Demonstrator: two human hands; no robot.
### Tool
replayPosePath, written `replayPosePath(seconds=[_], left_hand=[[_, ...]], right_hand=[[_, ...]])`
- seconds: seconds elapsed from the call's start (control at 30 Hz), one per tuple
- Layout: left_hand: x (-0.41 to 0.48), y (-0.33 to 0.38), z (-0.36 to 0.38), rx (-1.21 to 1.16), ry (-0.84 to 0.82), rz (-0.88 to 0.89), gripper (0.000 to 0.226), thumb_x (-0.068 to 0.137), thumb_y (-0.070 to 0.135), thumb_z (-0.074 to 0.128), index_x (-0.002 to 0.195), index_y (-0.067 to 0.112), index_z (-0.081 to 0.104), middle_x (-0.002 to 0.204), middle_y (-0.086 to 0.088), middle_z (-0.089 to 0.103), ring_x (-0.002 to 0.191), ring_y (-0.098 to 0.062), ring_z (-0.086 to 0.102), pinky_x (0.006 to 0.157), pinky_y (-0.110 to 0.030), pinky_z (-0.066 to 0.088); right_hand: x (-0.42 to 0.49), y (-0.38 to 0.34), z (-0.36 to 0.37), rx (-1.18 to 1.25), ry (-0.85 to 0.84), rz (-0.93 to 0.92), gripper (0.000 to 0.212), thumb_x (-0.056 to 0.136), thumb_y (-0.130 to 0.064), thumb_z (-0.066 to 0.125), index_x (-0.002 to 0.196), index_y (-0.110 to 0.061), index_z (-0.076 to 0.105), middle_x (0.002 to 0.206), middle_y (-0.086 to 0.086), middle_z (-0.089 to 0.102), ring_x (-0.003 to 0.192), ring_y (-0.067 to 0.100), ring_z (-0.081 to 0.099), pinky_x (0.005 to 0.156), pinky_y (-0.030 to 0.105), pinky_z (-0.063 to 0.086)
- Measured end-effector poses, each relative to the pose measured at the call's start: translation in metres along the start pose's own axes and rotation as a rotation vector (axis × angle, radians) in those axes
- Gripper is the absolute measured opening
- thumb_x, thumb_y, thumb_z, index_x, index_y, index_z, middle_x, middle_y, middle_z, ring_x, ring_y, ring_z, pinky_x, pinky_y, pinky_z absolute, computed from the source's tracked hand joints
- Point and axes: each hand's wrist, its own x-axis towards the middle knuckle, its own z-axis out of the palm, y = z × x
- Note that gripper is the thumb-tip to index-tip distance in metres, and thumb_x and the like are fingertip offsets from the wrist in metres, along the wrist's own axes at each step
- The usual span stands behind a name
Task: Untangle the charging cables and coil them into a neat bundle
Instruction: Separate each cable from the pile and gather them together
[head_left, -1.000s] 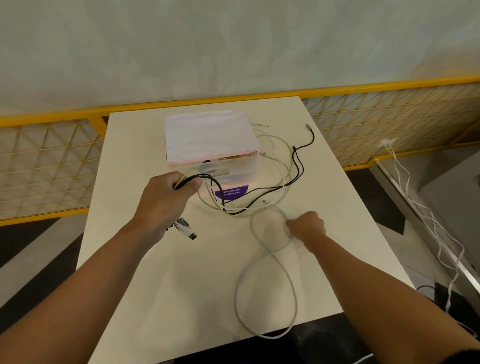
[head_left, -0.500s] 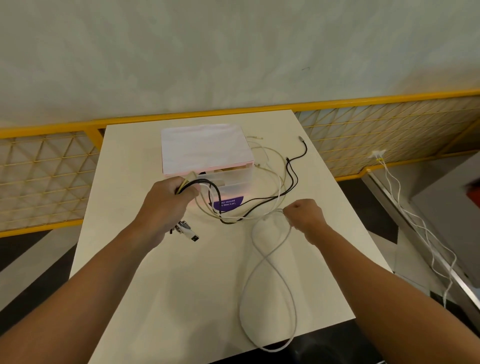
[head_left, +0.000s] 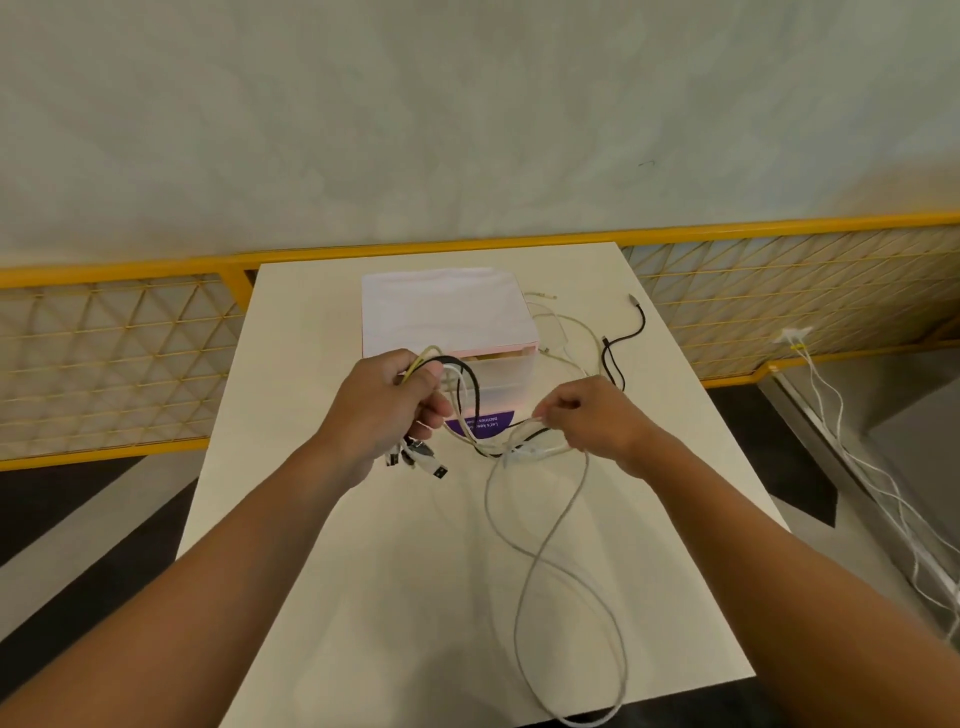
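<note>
Left fingers: curled tight round a bunch of cables, black, white and yellowish strands together, thumb side up. Left hand raised above the table, in front of the box.

USB plugs: several ends hang out under the left fist, clear of the tabletop or barely so; cannot tell which.

Right fingertips: pressed together, pinching pale strands where they cross the black cable. Exactly how many strands are in the pinch cannot be told. Right hand is level with the left, a short span of sagging cable between the two.

Grey-white cable: drops from the right-hand pinch, lies on the table in a figure-of-eight, and its near loop runs over the front edge.

Remaining tangle: pale loops and the black cable's far end lie on the table to the right of the box.

Box: pale pink lid, translucent body, purple label on the front, standing at the table's far centre.

Surroundings: yellow mesh fence behind the table, grey wall above; white leads trail on the floor at right
</note>
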Motion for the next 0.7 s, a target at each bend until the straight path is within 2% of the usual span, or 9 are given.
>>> replayPosePath(seconds=[0.13,0.23,0.3,0.43,0.5,0.57,0.63,0.7], left_hand=[[0.001,0.002,0.002,0.024,0.018,0.001,0.02,0.103,0.019,0.053,0.092,0.008,0.065,0.084,-0.011,0.077,0.066,-0.018,0.069,0.064,-0.032,0.057],[0.001,0.001,0.002,0.053,0.028,0.001,0.02,0.103,0.019,0.052,0.096,0.009,0.067,0.084,-0.003,0.078,0.074,-0.019,0.074,0.072,-0.033,0.06],[0.001,0.0,0.003,0.066,0.022,0.006,0.02,0.103,0.02,0.051,0.093,0.012,0.066,0.084,-0.001,0.078,0.077,-0.018,0.075,0.073,-0.03,0.061],[0.0,0.001,0.002,0.107,0.026,0.028,0.021,0.103,0.021,0.052,0.09,0.01,0.065,0.087,-0.01,0.075,0.077,-0.023,0.075,0.07,-0.031,0.062],[-0.004,0.003,0.001,0.073,-0.01,0.026,0.023,0.104,0.021,0.05,0.089,0.01,0.063,0.083,-0.011,0.075,0.074,-0.024,0.075,0.062,-0.026,0.058],[-0.007,0.005,-0.001,0.055,-0.045,0.022,0.025,0.106,0.023,0.047,0.09,0.011,0.061,0.079,-0.011,0.076,0.072,-0.024,0.075,0.061,-0.025,0.054],[-0.008,0.005,-0.004,0.066,-0.069,0.008,0.027,0.106,0.028,0.045,0.09,0.012,0.06,0.073,-0.009,0.074,0.072,-0.027,0.074,0.067,-0.032,0.056],[-0.008,0.004,-0.007,0.043,-0.084,-0.019,0.03,0.106,0.031,0.045,0.085,0.013,0.057,0.064,-0.003,0.064,0.062,-0.026,0.068,0.072,-0.039,0.055]], right_hand=[[-0.006,-0.031,0.007,-0.047,-0.061,-0.133,0.015,0.095,-0.013,0.064,0.097,-0.016,0.079,0.08,-0.015,0.069,0.064,-0.001,0.058,0.063,0.017,0.044],[-0.008,-0.051,0.012,-0.072,-0.075,-0.228,0.017,0.093,-0.012,0.065,0.095,-0.02,0.08,0.088,-0.01,0.074,0.076,0.005,0.065,0.073,0.024,0.054],[-0.01,-0.062,0.015,-0.074,-0.099,-0.286,0.019,0.092,-0.01,0.066,0.094,-0.022,0.08,0.09,-0.009,0.075,0.082,0.008,0.067,0.078,0.025,0.055],[-0.014,-0.078,0.021,-0.081,-0.111,-0.387,0.02,0.09,-0.006,0.065,0.092,-0.018,0.081,0.078,-0.011,0.073,0.069,0.005,0.064,0.069,0.019,0.052],[-0.016,-0.083,0.024,-0.052,-0.109,-0.413,0.019,0.089,0.0,0.064,0.09,-0.011,0.079,0.068,-0.015,0.069,0.06,0.0,0.061,0.059,0.01,0.045],[-0.015,-0.085,0.026,-0.017,-0.114,-0.423,0.019,0.088,0.004,0.063,0.086,-0.009,0.077,0.055,-0.022,0.063,0.053,-0.005,0.057,0.054,0.006,0.039],[-0.014,-0.088,0.029,-0.011,-0.106,-0.45,0.016,0.089,0.0,0.067,0.084,-0.013,0.075,0.053,-0.027,0.059,0.051,-0.004,0.055,0.054,0.007,0.039],[-0.012,-0.09,0.032,0.03,-0.093,-0.467,0.009,0.087,-0.006,0.074,0.086,-0.015,0.072,0.063,-0.02,0.065,0.054,0.002,0.057,0.059,0.021,0.049]])
